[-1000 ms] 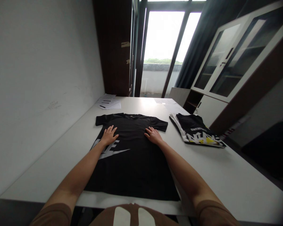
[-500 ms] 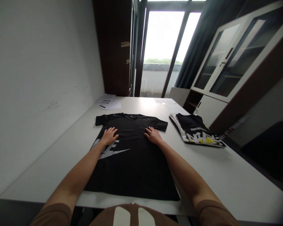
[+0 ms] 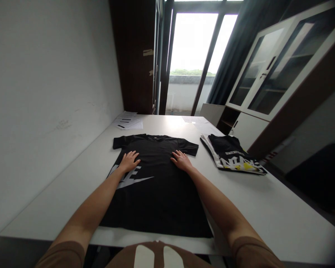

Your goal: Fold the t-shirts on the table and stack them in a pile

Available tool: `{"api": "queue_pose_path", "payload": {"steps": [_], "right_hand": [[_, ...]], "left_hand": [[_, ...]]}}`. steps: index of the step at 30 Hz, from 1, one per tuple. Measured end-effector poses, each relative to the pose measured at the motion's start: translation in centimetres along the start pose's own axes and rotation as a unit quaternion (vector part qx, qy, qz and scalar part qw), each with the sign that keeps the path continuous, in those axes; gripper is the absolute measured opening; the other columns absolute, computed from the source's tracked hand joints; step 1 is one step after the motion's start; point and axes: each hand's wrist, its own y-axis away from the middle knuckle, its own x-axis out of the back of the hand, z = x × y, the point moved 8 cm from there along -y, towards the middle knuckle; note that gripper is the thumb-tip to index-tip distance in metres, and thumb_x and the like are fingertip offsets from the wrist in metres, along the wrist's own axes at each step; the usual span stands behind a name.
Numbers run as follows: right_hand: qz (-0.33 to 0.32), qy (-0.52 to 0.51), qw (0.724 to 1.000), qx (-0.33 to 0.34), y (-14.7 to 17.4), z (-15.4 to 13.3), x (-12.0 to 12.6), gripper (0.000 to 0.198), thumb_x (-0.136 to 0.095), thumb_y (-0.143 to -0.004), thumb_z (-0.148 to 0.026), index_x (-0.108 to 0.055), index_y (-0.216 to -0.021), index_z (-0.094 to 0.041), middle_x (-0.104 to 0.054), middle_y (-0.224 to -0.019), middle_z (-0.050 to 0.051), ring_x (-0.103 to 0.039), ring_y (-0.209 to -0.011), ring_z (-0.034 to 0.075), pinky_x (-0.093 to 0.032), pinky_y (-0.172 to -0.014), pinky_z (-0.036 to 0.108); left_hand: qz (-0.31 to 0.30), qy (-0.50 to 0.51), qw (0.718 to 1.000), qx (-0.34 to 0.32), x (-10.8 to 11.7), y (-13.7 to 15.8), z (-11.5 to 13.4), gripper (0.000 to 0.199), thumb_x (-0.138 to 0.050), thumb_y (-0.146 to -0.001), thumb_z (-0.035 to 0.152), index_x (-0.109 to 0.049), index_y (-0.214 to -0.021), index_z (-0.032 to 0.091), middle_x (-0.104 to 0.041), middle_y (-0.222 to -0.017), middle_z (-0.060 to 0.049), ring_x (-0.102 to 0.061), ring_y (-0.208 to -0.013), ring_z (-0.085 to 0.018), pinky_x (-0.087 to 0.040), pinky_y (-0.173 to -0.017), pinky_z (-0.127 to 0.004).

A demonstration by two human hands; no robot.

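Note:
A black T-shirt (image 3: 162,201) lies spread flat on the white table, its neckline toward the window and its hem near the table's front edge. Grey-white lettering and a pointed shape mark its left side, partly covered by my left arm. My left hand (image 3: 130,161) rests flat on the shirt's left chest area, fingers spread. On the opposite side, my right hand (image 3: 181,160) lies palm down below the right sleeve, with its fingers also stretched out. Neither hand grips the cloth.
Folded shirts (image 3: 231,152) are stacked on the right of the table (image 3: 268,216), the top one black with white and yellow print. Paper sheets (image 3: 130,121) lie at the far left corner, beside the wall (image 3: 53,93). A glass-door cabinet (image 3: 268,70) stands back right.

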Motion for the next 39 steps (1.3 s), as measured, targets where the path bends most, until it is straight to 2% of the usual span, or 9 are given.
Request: {"api": "queue_pose_path", "payload": {"steps": [39], "right_hand": [[-0.002,0.001,1.0,-0.003,-0.07,0.07,-0.03,0.064,-0.036,-0.106,-0.061,-0.039,-0.16,-0.027,-0.027,-0.167,0.007,-0.02,-0.155,0.027,-0.016,-0.125,0.045]], "left_hand": [[0.002,-0.001,1.0,-0.005,-0.05,-0.04,-0.02,0.062,-0.04,-0.102,0.057,-0.046,-0.154,0.025,-0.035,-0.165,-0.009,-0.026,-0.153,-0.032,-0.02,-0.123,-0.057]]}}
